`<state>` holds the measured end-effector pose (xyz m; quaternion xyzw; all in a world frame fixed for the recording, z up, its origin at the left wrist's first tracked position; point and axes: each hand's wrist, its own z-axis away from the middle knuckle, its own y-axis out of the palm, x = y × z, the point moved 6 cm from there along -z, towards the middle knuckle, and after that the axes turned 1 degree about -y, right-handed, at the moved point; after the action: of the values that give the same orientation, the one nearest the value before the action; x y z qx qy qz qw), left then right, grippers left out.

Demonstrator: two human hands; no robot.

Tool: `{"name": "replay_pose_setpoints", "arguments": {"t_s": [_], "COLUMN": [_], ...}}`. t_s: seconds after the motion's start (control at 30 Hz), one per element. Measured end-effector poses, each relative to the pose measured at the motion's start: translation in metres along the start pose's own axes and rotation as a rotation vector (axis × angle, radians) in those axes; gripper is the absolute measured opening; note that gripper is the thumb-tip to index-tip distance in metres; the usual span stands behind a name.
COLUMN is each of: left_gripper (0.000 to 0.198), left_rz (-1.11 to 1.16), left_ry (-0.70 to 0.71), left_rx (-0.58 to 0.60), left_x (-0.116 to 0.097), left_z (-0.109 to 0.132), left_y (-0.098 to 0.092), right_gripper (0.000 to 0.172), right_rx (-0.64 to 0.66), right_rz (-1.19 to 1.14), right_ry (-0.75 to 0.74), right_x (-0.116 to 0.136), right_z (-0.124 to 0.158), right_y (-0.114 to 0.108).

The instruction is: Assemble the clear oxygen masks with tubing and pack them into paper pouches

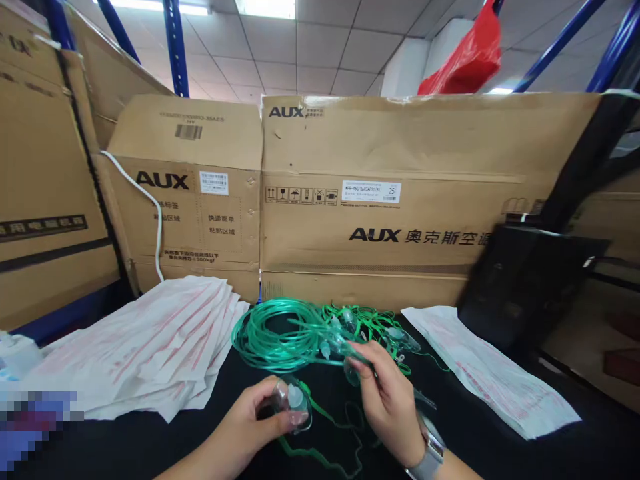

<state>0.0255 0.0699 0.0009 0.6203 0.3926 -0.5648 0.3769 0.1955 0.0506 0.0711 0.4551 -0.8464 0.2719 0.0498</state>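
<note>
My left hand [250, 417] sat low in the frame's centre, its grip closed around a clear mask [293, 402] with a green strap trailing down over the black bench [500, 440]. My right hand [387, 400], just right of it, had thumb and fingers pinched narrow on the green tubing [280, 333], at the point where the line left the tangle. That tubing lay as one loose coil at centre frame, with a knot of more masks [395, 337] and thin straps to its right; I could make out about three or four pieces in that knot, though they overlapped too much for a sure count. I judged the risk to be a snag: a pull on the pinched line could drag the whole coil and the tangled pieces along, tighten the loops, or slide them off the bench edge. The strap under my left hand could also catch in the line. A fanned stack of white pouches [150, 340] lay at lower left, too many layers to count, and one single pouch [487, 373] lay at right. Three cartons [380, 193] stood behind, one at far left and two marked AUX.
</note>
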Motion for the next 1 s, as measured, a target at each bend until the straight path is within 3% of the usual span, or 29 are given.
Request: {"name": "replay_pose_setpoints", "arguments": {"t_s": [0.07,0.13,0.23,0.37,0.63,1.0], "left_gripper": [0.024,0.026,0.026,0.022,0.015,0.010], "left_rz": [-0.103,-0.289,-0.700,-1.031,-1.212,-1.339], "left_ry": [0.048,0.101,0.174,0.239,0.368,0.420], "left_rx": [-0.055,-0.112,-0.195,-0.294,-0.405,-0.406], "left_x": [-0.001,-0.006,-0.015,-0.022,-0.026,-0.023], "left_z": [0.001,0.004,0.010,0.016,0.017,0.017], "left_y": [-0.004,-0.006,-0.005,-0.005,-0.008,-0.008], "right_gripper": [0.024,0.018,0.009,0.026,0.030,0.027], "right_rx": [0.082,0.170,0.275,0.468,0.591,0.620], "right_rz": [0.020,0.006,-0.071,-0.148,-0.130,-0.092], "right_ry": [-0.101,-0.092,0.088,0.316,0.361,0.367], "right_x": [0.012,0.016,0.008,-0.006,-0.010,-0.008], "right_z": [0.001,0.002,0.001,0.004,0.012,0.016], "right_y": [0.004,0.012,0.023,0.038,0.047,0.052]}}
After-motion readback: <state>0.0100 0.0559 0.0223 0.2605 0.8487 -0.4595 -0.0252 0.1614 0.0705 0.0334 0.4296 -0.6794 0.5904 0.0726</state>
